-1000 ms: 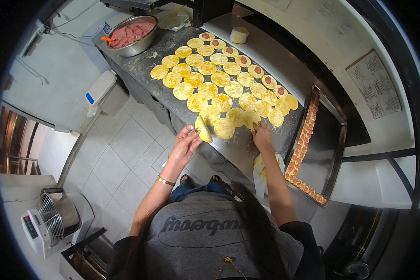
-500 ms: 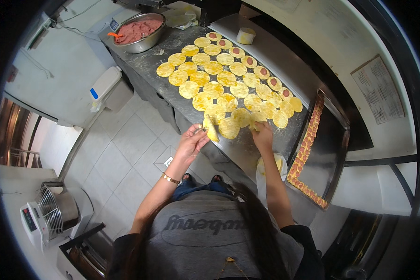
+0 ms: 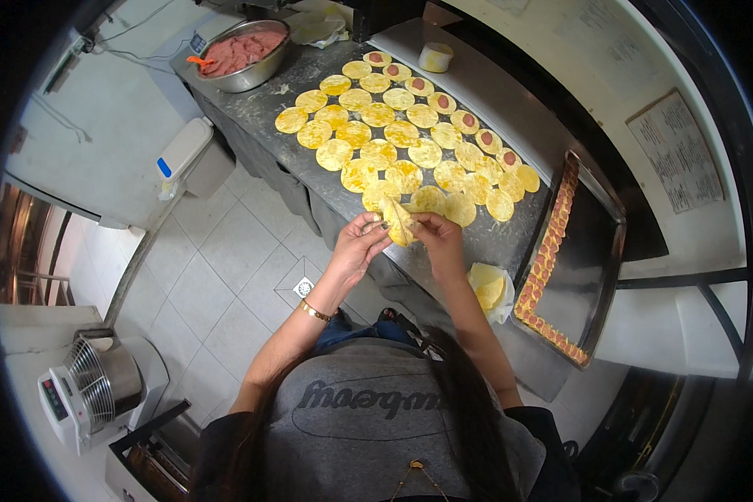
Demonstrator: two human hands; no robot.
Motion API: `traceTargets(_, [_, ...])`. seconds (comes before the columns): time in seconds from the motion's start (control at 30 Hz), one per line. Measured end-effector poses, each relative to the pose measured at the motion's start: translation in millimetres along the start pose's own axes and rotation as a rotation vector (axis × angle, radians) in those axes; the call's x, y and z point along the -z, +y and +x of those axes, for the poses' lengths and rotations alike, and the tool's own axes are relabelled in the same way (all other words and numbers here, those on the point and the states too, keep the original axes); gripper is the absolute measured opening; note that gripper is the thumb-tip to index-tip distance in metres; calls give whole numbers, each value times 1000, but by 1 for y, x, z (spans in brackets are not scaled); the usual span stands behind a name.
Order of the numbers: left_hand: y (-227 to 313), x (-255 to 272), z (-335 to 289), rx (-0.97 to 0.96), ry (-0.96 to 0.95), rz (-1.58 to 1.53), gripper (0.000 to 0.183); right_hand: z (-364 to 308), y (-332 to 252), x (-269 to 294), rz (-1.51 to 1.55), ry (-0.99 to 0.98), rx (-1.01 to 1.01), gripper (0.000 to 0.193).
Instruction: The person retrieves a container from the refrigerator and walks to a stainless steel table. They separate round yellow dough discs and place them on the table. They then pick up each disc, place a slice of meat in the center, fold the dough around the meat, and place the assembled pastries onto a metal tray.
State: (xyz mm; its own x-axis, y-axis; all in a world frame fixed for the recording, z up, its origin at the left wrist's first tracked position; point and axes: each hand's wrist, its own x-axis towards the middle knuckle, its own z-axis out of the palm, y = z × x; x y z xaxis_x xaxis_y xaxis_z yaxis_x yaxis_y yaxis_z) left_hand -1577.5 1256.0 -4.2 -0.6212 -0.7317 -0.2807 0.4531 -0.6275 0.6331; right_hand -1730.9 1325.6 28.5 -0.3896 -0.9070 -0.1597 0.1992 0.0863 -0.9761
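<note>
The left hand (image 3: 361, 244) and right hand (image 3: 440, 243) pinch a yellow dough round (image 3: 398, 222). It sits between them, lengthwise away from the body.

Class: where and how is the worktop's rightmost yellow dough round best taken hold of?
Probably pinch the dough round by its right edge, coming from the baking tray side: it lies flat, neighbouring rounds crowd its left, and bare worktop borders its right.

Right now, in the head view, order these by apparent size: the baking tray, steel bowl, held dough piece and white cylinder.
1. Baking tray
2. Steel bowl
Held dough piece and white cylinder: too alike to rank.
</note>
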Motion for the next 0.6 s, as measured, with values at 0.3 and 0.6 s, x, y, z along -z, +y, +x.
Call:
traceTargets(0.3, [-7, -1, 1, 18, -65, -56, 15, 10, 20, 38, 467, -51, -211, 19])
traceTargets(0.6, [5, 12, -7, -8, -3, -170, 14, 38, 2, 135, 531, 298, -85, 28])
